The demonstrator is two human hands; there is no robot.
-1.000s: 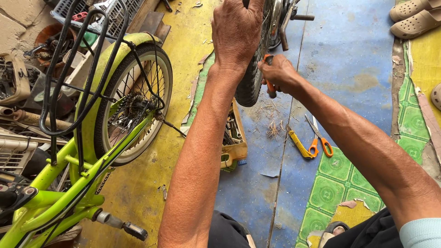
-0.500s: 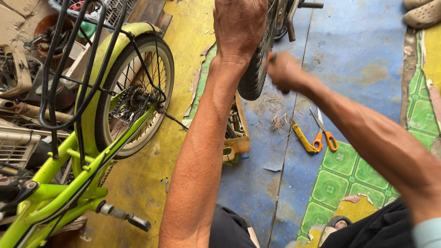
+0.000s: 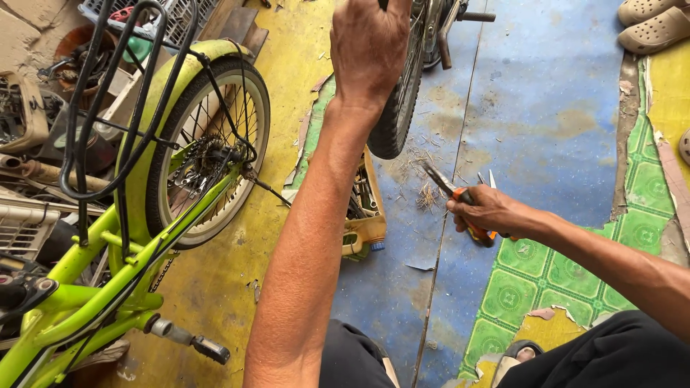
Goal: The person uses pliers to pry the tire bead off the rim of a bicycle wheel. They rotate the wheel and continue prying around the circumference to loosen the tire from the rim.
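Pliers (image 3: 460, 205) in right hand (image 3: 489, 212)

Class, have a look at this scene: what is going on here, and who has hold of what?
A person sits on a workshop floor, working on a bicycle wheel. The left hand grips the top of its black tyre, holding it upright. The right hand holds orange-handled pliers just beside the tyre, over the blue floor. A lime-green bicycle stands on the left, and a small box of tools sits behind the left forearm.
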